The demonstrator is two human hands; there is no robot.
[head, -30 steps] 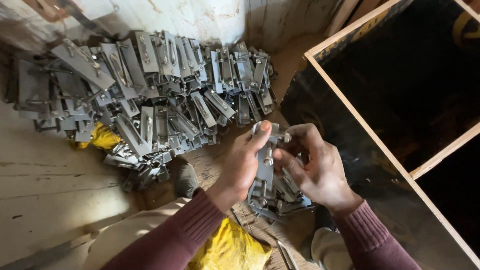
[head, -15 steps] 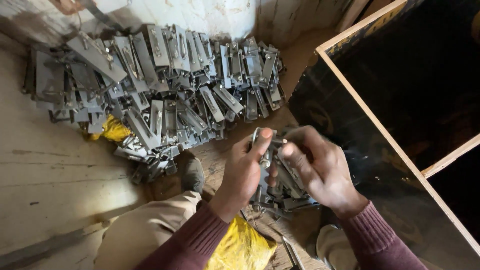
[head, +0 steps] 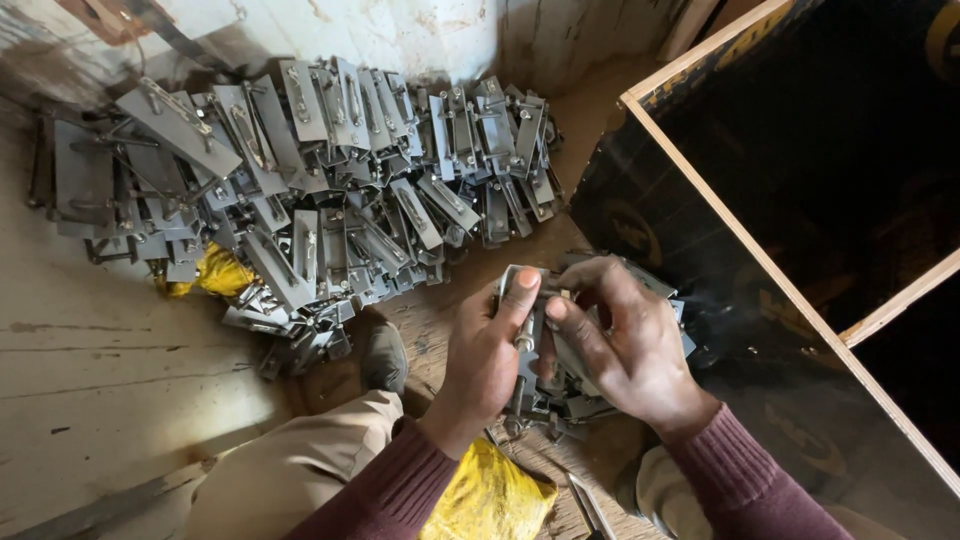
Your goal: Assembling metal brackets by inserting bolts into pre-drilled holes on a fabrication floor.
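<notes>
1. Your left hand (head: 480, 355) has its grip closed around a grey metal latch plate (head: 524, 340), thumb pressed on its upper end; your right hand (head: 625, 335) pinches the same plate from the other side with thumb and forefinger. Neither grip is wide.
2. The plate sits between your hands, just in front of the big pile of plates (head: 310, 190) by the wall and directly above the small heap (head: 580, 390) near your knees.
3. Its long axis runs roughly up and down in the head view, upper end pointing toward the big pile, lower end toward your lap.
4. Risk: stamped edges look sharp; if your right fingers slide along them, you may cut yourself.
5. Risk: if your pinch loosens, the plate drops into the small heap and is lost among the others.
6. Risk: the dark wooden box (head: 800, 200) stands close beside your right wrist; a wide swing could knock it.
</notes>
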